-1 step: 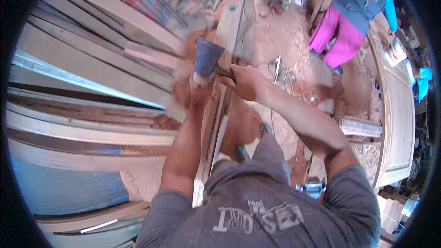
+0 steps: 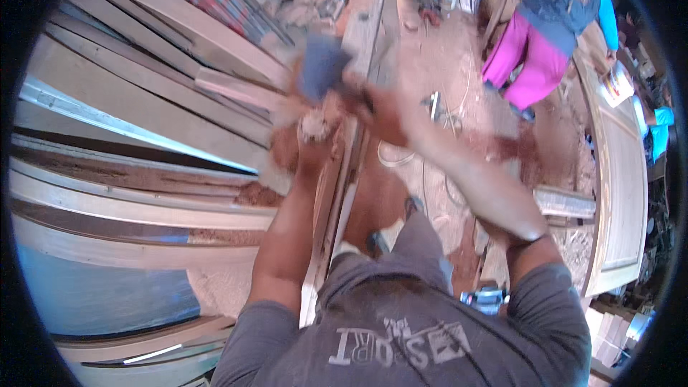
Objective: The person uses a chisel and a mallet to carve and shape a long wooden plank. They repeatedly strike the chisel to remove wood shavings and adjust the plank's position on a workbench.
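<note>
Mallet [image 2: 322, 68] has swung up toward 12 o'clock with the right hand [image 2: 383, 115], baring the pale-ended peg [image 2: 314, 127] it covered a moment earlier.
Blurred, the right hand is closed around the mallet's handle at 2 o'clock from the left hand [image 2: 312, 152], which is curled about the peg, though how tightly I cannot tell; the peg sits just above picture centre, toward 11 o'clock, with the mallet head apart from it at 12 o'clock, while planks [image 2: 143, 104] fan out at 9 o'clock, a beam [image 2: 362, 21] runs toward 12, and a panelled door [image 2: 622, 172] lies at 3.
</note>
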Demonstrator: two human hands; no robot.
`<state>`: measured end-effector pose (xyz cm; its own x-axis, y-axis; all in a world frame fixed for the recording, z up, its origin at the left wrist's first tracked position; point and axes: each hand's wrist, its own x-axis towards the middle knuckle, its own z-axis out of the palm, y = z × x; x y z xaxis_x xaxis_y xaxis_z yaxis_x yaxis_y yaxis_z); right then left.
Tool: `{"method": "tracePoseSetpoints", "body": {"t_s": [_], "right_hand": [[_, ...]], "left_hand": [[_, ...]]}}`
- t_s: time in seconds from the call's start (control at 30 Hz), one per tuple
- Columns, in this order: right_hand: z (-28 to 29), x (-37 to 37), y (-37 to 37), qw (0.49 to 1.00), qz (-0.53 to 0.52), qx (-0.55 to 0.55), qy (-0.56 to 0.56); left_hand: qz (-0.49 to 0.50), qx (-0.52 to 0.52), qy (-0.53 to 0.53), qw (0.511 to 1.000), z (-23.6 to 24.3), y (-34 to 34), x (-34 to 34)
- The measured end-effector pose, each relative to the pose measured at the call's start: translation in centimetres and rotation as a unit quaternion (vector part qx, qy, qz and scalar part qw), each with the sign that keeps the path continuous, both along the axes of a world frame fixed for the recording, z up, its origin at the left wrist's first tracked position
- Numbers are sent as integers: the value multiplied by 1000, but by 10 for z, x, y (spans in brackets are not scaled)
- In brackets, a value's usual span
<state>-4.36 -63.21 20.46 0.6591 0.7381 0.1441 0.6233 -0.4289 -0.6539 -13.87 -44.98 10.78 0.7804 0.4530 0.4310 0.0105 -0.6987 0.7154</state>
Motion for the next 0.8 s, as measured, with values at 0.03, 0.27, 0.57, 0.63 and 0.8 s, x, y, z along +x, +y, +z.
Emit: {"method": "tracePoseSetpoints", "body": {"t_s": [0.03, 0.27, 0.57, 0.63, 0.8], "right_hand": [[25, -2, -2, 995, -14, 101, -1], [-12, -28, -2, 995, -37, 90, -24], [-114, -49, -62, 972, -107, 158, 137], [-121, -63, -72, 952, -150, 165, 209], [-138, -94, -110, 861, -222, 150, 433]], "left_hand": [[11, 0, 49, 999, 0, 5, -7], [-78, -68, 1, 995, -32, 17, 2], [-74, 125, 42, 988, -47, 15, 11], [-138, 204, 14, 969, -42, 23, 8], [-128, 242, 29, 961, -38, 23, 25]]}}
